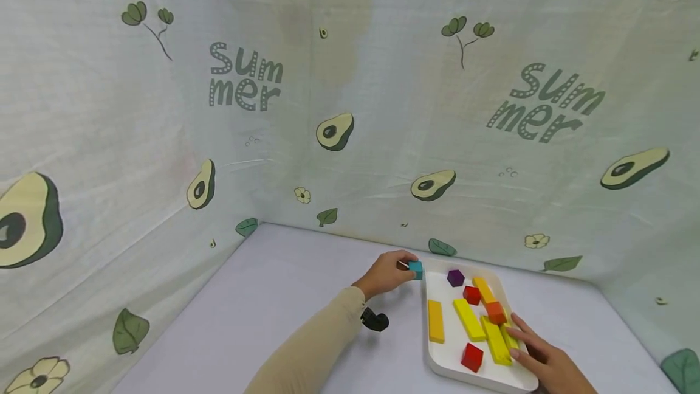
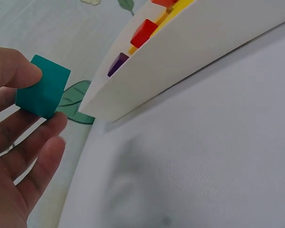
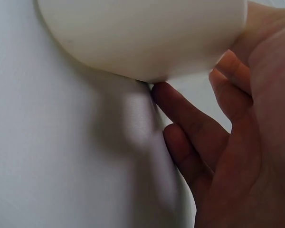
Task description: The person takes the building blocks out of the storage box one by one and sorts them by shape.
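Between thumb and fingertips my left hand (image 1: 385, 273) pinches a teal cube (image 1: 415, 270), raised beside the far left corner of a white tray (image 1: 445, 359). The left wrist view shows the thumb on one face of the cube (image 2: 43, 88), fingers behind it. My right hand (image 1: 551, 362) grips the tray's near right side, with fingertips over the rim by the yellow blocks (image 1: 495, 339). In the right wrist view, other fingers (image 3: 190, 116) curl under the outer wall of the tray (image 3: 147, 38).
The tray also holds a purple block (image 1: 456, 278), red cubes (image 1: 472, 357), an orange-red cube (image 1: 496, 312) and flat orange-yellow bars (image 1: 435, 321). It stands on a white table (image 1: 306, 284). Avocado-print cloth (image 1: 377, 108) hangs around the table. A black device (image 1: 375, 320) sits at the left wrist.
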The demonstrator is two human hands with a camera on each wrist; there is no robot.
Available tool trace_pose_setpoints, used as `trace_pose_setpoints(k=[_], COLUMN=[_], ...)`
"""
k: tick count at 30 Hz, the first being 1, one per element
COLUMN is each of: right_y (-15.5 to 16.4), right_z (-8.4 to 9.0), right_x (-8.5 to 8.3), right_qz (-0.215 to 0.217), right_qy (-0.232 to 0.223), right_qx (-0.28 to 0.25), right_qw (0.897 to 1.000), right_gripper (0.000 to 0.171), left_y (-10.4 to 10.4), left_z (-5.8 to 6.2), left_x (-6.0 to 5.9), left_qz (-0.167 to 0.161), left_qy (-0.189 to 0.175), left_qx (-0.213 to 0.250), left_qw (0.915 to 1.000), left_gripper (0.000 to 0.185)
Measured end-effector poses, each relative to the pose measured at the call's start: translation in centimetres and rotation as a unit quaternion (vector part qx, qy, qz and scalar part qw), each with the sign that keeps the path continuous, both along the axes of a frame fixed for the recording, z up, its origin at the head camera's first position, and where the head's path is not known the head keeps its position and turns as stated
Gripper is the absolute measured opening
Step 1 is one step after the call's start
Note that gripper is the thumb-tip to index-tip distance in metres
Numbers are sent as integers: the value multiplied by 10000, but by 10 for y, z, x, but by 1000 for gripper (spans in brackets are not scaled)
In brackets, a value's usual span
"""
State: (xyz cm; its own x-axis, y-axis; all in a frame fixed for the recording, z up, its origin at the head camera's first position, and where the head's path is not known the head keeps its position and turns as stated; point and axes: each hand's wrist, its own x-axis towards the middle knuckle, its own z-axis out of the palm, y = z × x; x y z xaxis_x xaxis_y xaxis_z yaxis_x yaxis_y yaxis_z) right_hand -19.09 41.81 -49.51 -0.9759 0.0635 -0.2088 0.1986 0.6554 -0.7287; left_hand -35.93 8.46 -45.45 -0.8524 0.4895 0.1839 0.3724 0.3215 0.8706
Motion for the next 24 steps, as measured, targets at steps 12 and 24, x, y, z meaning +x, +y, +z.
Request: trace_pose_setpoints(k=[12,24], right_y=[-1,-3], right_z=[-4,-2], right_x=[2,3], right_qz=[13,-35], right_qy=[124,145], right_qx=[7,-98], right_qw=[9999,9998], right_gripper=[77,77], left_y=[-15,-25], left_z=[-7,-8], left_x=[-5,-6], left_qz=[218,28], left_qy=[-211,-548], left_qx=[-1,-19], left_qw=[9995,9985], left_gripper=[28,29])
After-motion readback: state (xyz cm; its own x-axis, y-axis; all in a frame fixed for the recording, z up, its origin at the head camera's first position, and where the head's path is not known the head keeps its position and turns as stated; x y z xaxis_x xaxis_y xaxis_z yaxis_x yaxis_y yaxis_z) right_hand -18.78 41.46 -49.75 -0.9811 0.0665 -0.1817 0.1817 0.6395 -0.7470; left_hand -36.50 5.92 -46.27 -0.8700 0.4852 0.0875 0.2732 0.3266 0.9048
